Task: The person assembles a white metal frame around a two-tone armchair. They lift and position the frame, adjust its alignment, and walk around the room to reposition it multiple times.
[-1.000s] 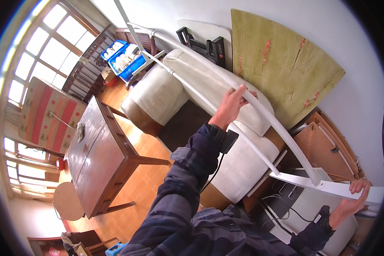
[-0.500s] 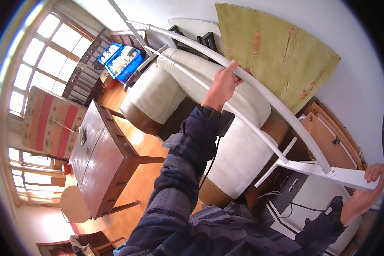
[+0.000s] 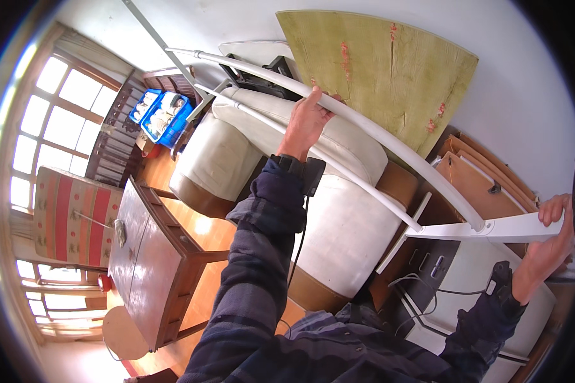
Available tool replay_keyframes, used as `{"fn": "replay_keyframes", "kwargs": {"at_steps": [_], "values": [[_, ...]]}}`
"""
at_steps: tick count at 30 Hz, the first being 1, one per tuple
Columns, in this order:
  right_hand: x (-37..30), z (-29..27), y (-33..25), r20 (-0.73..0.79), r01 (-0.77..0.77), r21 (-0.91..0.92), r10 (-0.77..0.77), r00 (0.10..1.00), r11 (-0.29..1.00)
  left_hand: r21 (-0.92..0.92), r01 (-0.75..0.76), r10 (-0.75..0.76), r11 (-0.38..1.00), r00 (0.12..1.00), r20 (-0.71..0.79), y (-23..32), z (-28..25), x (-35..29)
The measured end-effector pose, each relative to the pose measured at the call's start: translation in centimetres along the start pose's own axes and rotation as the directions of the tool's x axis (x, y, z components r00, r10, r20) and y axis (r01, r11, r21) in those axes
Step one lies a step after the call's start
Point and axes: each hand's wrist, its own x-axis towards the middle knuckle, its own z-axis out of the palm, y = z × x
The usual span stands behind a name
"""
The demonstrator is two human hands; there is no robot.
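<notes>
Apparently for balance, the left hand curls round the upper tube of a long white frame while the right hand, well apart, clasps its flat end bar. That wide spacing likely curbs twisting. The frame crosses above the pale sofa, perhaps held raised to clear its back.

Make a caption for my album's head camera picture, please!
Left hand and right hand hold a white frame before a pale sofa.
</notes>
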Motion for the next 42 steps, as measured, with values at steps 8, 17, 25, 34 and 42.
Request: {"fn": "replay_keyframes", "kwargs": {"at_steps": [8,17,25,34,42], "values": [[-0.5,0.4,1.7,0.005,0.010,0.013,-0.010,1.000,1.000,-0.044,0.068,-0.072,0.997,0.994,-0.083,-1.7,0.4,-0.2],[-1.6,0.2,2.4,-0.040,-0.027,0.024,0.028,0.999,0.999,0.103,0.313,-0.310,0.944,0.950,-0.041,-3.8,-1.4,-5.2],[-1.6,-1.0,4.0,-0.064,-0.039,0.079,0.044,0.997,0.996,0.375,0.521,-0.463,0.767,0.853,-0.239,-8.5,-7.4,-22.1],[-1.5,-2.5,6.5,-0.068,-0.086,0.234,0.105,0.992,0.968,0.595,0.644,-0.433,0.481,0.765,-0.477,-14.4,-17.5,-47.1],[-3.3,-2.5,6.9,-0.012,-0.045,0.114,0.047,0.999,0.992,-0.050,0.893,-0.645,0.447,0.283,-0.710,-25.0,-23.2,-77.1]]}}
